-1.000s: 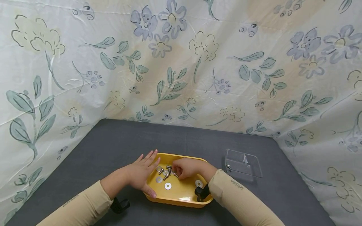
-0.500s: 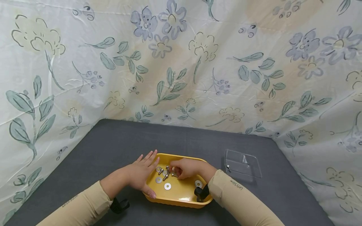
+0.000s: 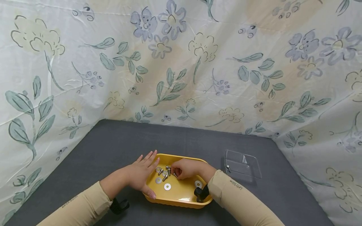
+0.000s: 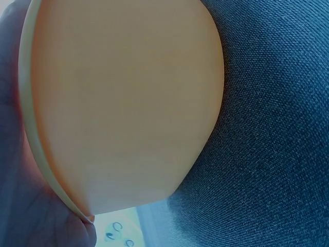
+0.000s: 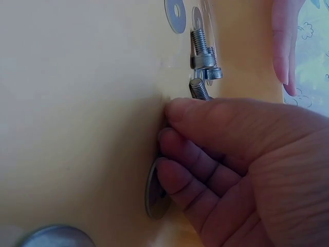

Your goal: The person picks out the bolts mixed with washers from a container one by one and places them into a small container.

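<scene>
Yellow tray on grey desk, near front edge, holding bolts and washers. Left hand against tray's left wall, fingers straight, thumb along rim. Right hand inside tray, fingers curled, pinching one bolt and touching a washer. Clear plastic box to the right, apart.

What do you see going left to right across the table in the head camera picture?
Left hand → loose washer in the yellow tray → right hand → clear plastic box.
</scene>
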`<control>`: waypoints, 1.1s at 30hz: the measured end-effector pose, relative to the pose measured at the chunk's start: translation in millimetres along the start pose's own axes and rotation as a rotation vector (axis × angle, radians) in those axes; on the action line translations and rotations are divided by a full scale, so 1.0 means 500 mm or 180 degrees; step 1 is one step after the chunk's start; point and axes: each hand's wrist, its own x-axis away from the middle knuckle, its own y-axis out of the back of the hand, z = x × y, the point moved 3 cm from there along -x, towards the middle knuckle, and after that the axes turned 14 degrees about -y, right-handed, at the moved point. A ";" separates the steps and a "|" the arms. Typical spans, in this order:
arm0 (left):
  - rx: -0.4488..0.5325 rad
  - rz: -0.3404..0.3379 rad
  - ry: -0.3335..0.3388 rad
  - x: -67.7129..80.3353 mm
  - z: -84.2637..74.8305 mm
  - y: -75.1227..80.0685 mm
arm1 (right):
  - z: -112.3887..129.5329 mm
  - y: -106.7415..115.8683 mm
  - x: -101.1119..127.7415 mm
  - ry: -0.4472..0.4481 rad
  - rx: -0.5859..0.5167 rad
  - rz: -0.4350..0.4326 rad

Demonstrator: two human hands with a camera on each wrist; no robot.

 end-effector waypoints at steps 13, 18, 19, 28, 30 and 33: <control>0.0011 -0.0032 -0.0016 0.002 -0.001 0.000 | 0.002 0.015 0.002 0.0002 -0.0094 -0.0021; 0.0014 -0.0059 -0.0033 0.003 -0.001 0.001 | 0.010 0.035 0.010 0.0056 -0.0311 -0.0040; 0.0015 -0.0062 -0.0038 0.003 -0.001 0.001 | 0.011 0.039 0.012 0.0063 -0.0359 -0.0049; -0.0023 -0.0027 -0.0048 0.000 0.000 -0.003 | 0.002 0.070 0.027 -0.0053 -0.0760 -0.0156; -0.0024 -0.0023 -0.0029 0.000 0.000 -0.003 | 0.002 0.078 0.031 -0.0081 -0.0803 -0.0192; -0.0031 -0.0022 -0.0027 0.002 0.000 -0.003 | 0.002 0.090 0.040 -0.0096 -0.0860 -0.0222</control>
